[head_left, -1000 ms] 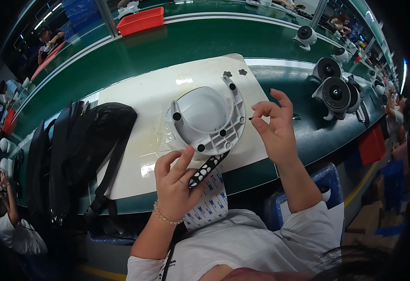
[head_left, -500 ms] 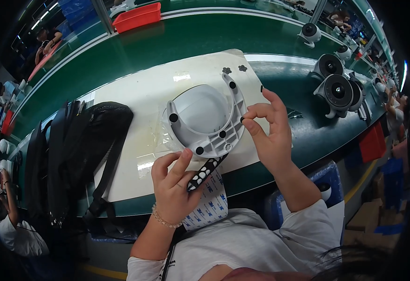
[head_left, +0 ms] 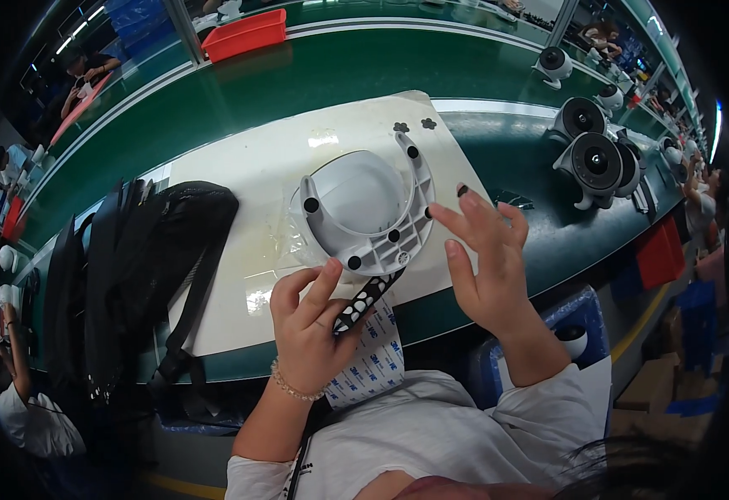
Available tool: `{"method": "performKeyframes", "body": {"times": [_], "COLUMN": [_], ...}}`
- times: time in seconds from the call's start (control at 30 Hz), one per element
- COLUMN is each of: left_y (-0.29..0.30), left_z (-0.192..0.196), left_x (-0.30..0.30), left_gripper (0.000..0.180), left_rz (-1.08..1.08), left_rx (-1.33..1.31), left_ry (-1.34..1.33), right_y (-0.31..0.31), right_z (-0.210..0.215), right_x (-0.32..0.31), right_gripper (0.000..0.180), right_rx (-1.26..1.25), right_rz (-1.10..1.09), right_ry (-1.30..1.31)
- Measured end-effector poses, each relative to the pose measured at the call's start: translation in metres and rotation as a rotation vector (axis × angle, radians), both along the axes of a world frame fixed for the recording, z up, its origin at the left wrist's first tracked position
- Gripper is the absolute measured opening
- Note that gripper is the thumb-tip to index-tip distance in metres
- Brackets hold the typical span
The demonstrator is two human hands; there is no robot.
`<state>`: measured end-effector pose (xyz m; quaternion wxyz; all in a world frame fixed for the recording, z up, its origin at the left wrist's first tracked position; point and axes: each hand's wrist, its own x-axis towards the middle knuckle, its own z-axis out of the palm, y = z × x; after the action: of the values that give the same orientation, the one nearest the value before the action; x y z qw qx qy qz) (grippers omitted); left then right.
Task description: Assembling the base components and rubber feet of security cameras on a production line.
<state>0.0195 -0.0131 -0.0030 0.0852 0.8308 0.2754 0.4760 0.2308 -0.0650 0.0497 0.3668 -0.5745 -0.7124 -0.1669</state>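
Factory line w/ a long green bench (head_left: 314, 79) curving across the upper frame; on it we see a white mat (head_left: 248, 175) at centre. On the mat sits a white plastic housing (head_left: 364, 208), domed middle w/ a horseshoe-shaped flange, several round black pads (head_left: 311, 205) stuck on the flange.

We see the left hand (head_left: 310, 333) at lower centre, just below the housing: fingers curled around a strip of black backing w/ white dots (head_left: 364, 302), index raised w/ its tip touching the flange's lower edge. Strip runs diagonally, top end reaching the housing rim, and it overlaps a white printed liner sheet (head_left: 373, 362) hanging off the bench edge.

Right hand (head_left: 485, 258) at centre right, just beside the housing: fingers spread open, gripping nothing; one small dark pad sits on a fingertip (head_left: 463, 191), near the flange's right side but apart from it.

Two small black flower-shaped bits (head_left: 411, 126) lie on the mat's top right corner. Black bag w/ straps (head_left: 147, 258) at left, partly on the mat. Grey round speaker-like units (head_left: 593, 162) at upper right, red bin (head_left: 246, 35) at top. Other ppl at frame edges, too small to tell more.
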Motion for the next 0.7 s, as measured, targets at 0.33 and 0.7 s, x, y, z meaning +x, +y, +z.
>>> {"method": "performKeyframes", "body": {"times": [0.33,0.7], "left_y": [0.0,0.001], "left_z": [0.0,0.005], "left_x": [0.0,-0.003], "left_gripper": [0.021,0.03], "left_rz": [0.002,-0.036], "left_rx": [0.004,-0.002], "left_ry": [-0.001,0.067], "right_y": [0.002,0.01], "right_z": [-0.018,-0.016], "right_x": [0.007,-0.016], "right_gripper": [0.029,0.013], "right_rx": [-0.14,-0.286], "right_rz": [0.328,0.269], "right_ry": [0.686,0.505]}}
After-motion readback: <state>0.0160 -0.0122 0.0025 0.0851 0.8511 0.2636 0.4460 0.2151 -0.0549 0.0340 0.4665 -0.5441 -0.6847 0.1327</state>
